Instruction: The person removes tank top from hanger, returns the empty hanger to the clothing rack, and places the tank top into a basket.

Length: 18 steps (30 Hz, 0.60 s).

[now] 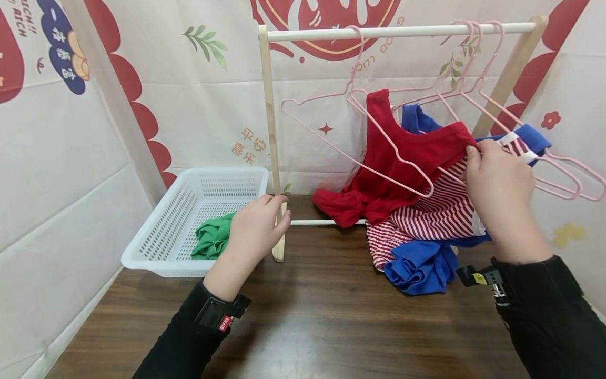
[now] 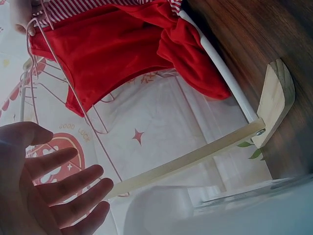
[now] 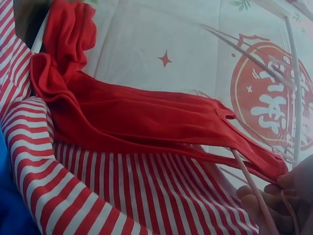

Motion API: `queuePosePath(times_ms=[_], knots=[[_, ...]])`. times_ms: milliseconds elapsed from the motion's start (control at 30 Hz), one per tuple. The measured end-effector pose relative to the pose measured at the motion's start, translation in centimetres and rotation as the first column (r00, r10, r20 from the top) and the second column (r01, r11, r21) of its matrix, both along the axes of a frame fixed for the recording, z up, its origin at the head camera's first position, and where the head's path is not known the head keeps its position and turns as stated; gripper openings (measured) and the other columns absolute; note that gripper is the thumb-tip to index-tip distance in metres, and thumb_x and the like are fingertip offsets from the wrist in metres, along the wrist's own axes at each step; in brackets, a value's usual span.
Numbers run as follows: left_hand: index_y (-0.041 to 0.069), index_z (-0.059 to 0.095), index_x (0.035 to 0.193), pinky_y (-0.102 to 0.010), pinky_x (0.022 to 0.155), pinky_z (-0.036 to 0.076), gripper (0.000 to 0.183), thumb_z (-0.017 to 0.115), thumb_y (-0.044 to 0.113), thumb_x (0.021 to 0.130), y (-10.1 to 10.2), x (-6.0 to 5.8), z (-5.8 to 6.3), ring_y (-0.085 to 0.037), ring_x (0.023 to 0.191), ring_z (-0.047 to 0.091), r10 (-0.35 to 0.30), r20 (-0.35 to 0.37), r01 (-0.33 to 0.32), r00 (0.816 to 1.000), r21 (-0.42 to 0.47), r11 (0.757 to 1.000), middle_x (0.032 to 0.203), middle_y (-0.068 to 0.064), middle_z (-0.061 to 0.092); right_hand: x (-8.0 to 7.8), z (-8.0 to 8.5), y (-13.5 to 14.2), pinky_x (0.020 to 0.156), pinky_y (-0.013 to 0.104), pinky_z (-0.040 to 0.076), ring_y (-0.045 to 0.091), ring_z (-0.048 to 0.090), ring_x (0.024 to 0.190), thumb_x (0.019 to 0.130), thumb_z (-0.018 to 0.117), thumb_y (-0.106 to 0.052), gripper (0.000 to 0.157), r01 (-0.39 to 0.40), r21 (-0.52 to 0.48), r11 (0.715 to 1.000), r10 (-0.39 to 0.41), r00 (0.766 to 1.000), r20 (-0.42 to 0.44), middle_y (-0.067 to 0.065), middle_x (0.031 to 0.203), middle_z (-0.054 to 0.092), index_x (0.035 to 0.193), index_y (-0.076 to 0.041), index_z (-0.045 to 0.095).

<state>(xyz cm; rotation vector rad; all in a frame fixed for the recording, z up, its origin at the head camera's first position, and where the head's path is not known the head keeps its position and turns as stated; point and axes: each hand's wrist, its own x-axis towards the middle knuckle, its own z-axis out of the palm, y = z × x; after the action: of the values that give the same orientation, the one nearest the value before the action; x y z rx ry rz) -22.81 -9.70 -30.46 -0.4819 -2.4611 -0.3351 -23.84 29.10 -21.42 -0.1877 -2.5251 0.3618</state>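
Observation:
My right hand (image 1: 502, 184) pinches one shoulder of a red sleeveless top (image 1: 412, 147); in the right wrist view a pink hanger (image 3: 252, 188) runs close by its fingers. The top's hem is bunched at the lower left. Another pink hanger (image 1: 326, 145) hooks over the rail and slants across the red top's front. Behind the top hang a red-and-white striped garment (image 1: 431, 221) and a blue garment (image 1: 421, 266). My left hand (image 1: 253, 223) hovers empty by the rack's left post, its fingers spread in the left wrist view.
The white rail (image 1: 312, 35) rests on wooden posts (image 1: 270, 116). Left of the rack, a white basket (image 1: 142, 258) contains a green cloth item (image 1: 213, 237). The brown tabletop (image 1: 322, 316) extends in front, and printed white cloth (image 1: 199, 116) covers the walls.

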Motion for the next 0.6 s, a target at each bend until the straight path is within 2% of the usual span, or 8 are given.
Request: queuePosePath(times_ms=[233, 367, 600], knots=[[0.013, 0.070, 0.114, -0.037, 0.060, 0.052, 0.028, 0.059, 0.030, 0.094, 0.1, -0.1, 0.2, -0.024, 0.086, 0.066, 0.003, 0.027, -0.003, 1.000, 0.005, 1.000, 0.104, -0.006, 0.069, -0.4, 0.5, -0.6, 0.065, 0.063, 0.043, 0.055, 0.052, 0.086, 0.105, 0.028, -0.036, 0.056, -0.016, -0.007, 1.000, 0.015, 0.999, -0.032, 0.037, 0.103, 0.058, 0.123, 0.011, 0.052], [0.014, 0.070, 0.113, -0.036, 0.059, 0.052, 0.028, 0.059, 0.031, 0.094, 0.2, -0.2, 0.3, -0.023, 0.084, 0.066, 0.006, 0.017, -0.006, 1.000, 0.006, 1.000, 0.103, -0.005, 0.069, -0.7, 0.9, -1.1, 0.065, 0.062, 0.044, 0.054, 0.053, 0.085, 0.105, 0.027, -0.037, 0.058, -0.016, -0.014, 1.000, 0.016, 0.999, -0.042, 0.035, 0.098, 0.058, 0.124, 0.012, 0.051], [0.013, 0.070, 0.113, -0.038, 0.063, 0.053, 0.027, 0.060, 0.029, 0.094, 0.1, -0.4, 0.3, -0.024, 0.086, 0.066, -0.001, 0.002, 0.001, 1.000, 0.009, 1.000, 0.103, -0.006, 0.069, -0.8, 1.3, -1.7, 0.072, 0.064, 0.042, 0.054, 0.052, 0.088, 0.105, 0.029, -0.036, 0.057, -0.030, -0.031, 0.999, 0.028, 0.997, -0.079, 0.034, 0.096, 0.060, 0.123, 0.013, 0.052]])
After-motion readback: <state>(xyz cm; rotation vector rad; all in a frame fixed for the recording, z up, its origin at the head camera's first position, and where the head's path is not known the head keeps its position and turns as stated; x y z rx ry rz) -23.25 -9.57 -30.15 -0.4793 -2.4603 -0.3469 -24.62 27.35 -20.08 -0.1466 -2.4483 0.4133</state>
